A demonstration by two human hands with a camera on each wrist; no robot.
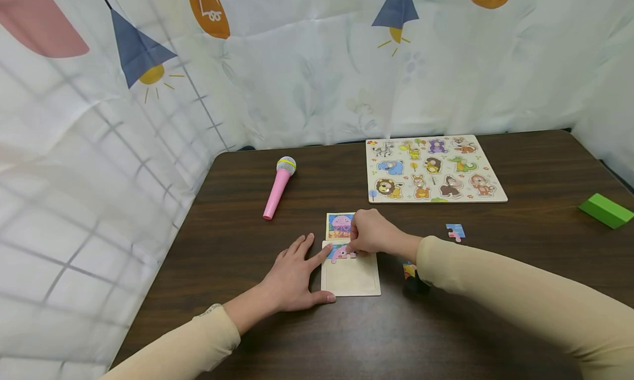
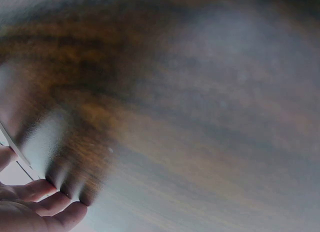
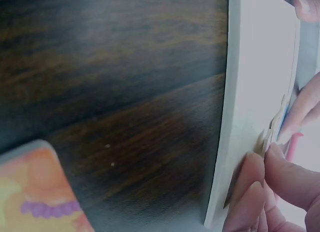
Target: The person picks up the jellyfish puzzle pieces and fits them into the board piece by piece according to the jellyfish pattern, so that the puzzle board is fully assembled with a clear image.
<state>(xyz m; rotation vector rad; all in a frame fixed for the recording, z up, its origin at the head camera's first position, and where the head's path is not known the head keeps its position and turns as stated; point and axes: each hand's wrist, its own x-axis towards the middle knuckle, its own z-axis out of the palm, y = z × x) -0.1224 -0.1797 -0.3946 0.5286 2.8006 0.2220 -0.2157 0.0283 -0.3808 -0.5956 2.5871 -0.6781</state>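
A pale wooden puzzle board [image 1: 350, 278] lies on the table. In its upper left part is a blue and pink puzzle piece [image 1: 340, 252] showing an eye. My left hand [image 1: 295, 275] has its fingers spread, the index fingertip on that piece and the thumb at the board's lower left edge. Over the board's upper right, my right hand [image 1: 370, 232] pinches a thin puzzle piece [image 3: 268, 141] between thumb and fingers, its picture mostly hidden. A jellyfish picture card [image 1: 339, 226] sits just beyond the board, partly covered by the right hand.
Right of the board lie a blue and pink loose piece [image 1: 455, 232] and an orange one [image 1: 409, 270] partly under the sleeve. A pink microphone [image 1: 279, 188], an animal puzzle [image 1: 436, 169] and a green block [image 1: 606, 210] stand around. A patterned curtain [image 1: 307, 77] hangs behind.
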